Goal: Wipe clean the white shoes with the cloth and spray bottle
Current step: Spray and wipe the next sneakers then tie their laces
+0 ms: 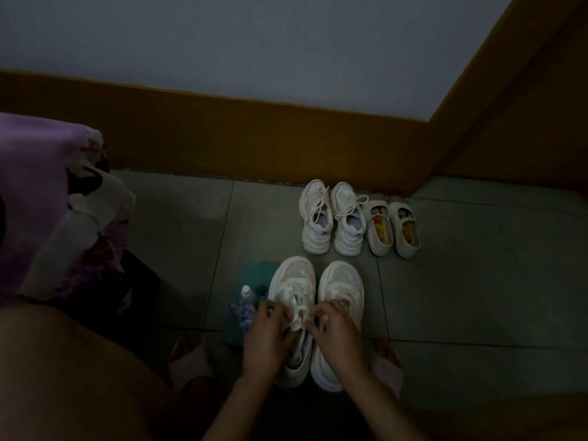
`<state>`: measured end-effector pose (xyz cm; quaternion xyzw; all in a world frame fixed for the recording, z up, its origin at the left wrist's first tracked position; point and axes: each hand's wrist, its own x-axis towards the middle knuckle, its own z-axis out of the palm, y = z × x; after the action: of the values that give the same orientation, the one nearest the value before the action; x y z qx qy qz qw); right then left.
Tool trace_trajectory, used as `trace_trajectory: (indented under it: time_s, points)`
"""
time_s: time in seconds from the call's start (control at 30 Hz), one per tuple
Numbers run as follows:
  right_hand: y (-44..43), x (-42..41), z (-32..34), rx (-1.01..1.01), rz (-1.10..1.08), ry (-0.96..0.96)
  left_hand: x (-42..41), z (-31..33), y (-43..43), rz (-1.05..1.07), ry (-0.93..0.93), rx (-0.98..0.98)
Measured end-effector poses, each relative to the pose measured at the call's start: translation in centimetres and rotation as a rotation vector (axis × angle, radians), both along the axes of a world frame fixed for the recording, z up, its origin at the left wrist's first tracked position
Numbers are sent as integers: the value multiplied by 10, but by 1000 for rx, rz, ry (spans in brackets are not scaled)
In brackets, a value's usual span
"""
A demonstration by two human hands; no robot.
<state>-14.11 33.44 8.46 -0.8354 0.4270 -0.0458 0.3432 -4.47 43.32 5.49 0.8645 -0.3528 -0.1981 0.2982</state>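
Forearms enter from the bottom edge, both reaching over the near pair of white shoes on the tiled floor. Lighting dim; fine detail poor.

Left hand: fingers curled, thumb and fingertips pinching the laces of the left-side shoe of that pair. Right hand: fingers also curled, pinching the same laces from the other side, its wrist lying over the right-side shoe. Hands close together, not quite touching as far as the dim view allows.

Spray bottle: upright, white cap, just beside the left-side shoe and next to the left hand. Teal cloth: flat on the floor, under the bottle and reaching under the left-side shoe.

Farther off, near the brown baseboard: a second pair of white laced sneakers, toes toward the wall, and just beside them a small pair of strap shoes with patterned insoles.

Pink slippers flank the near pair. Purple flowered fabric hangs at frame left.
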Motion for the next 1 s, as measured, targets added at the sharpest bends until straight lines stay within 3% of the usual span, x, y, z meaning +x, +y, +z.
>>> trace_trajectory:
  time_s: [0.3,0.43,0.6,0.77,0.87,1.0]
  points:
    - [2,-9,-6,3,-19,-31,3,12,0,75,30,-18]
    - [5,-6,-7,5,-32,-44,5,24,1,282,277,-157]
    - [9,5,-3,-92,-20,107,13,34,0,369,405,-321]
    - [11,6,4,-155,148,87,22,45,-6,510,792,-410]
    - [12,5,4,-137,214,78,28,48,-10,487,876,-422]
    - [13,7,-6,-148,292,251,27,58,-11,472,981,-456]
